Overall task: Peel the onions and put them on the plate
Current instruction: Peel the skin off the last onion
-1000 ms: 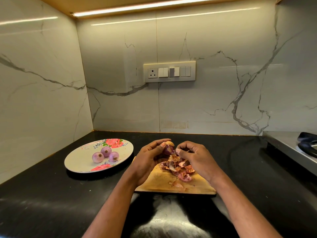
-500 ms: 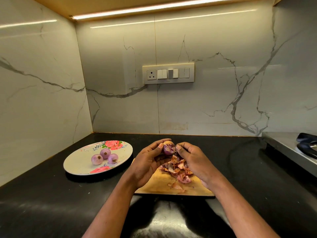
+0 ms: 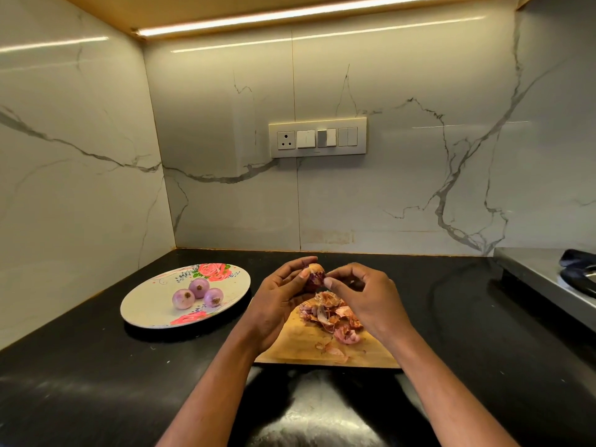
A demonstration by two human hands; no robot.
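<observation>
Nearest, a heap of peels [image 3: 332, 316] lies on the wooden board [image 3: 300, 346]. Just above it the left hand [image 3: 277, 301] curls round a half-skinned onion [image 3: 313, 276], while the right hand [image 3: 364, 295] pinches a flap of skin at its side between thumb and fingertip. The risk here is the grip — the bared flesh is likely slick, so a hard tug could pop the onion loose onto the black counter [image 3: 96, 366], or tear the skin short. Further left, three peeled onions [image 3: 198, 293] sit on the floral plate [image 3: 145, 304].
</observation>
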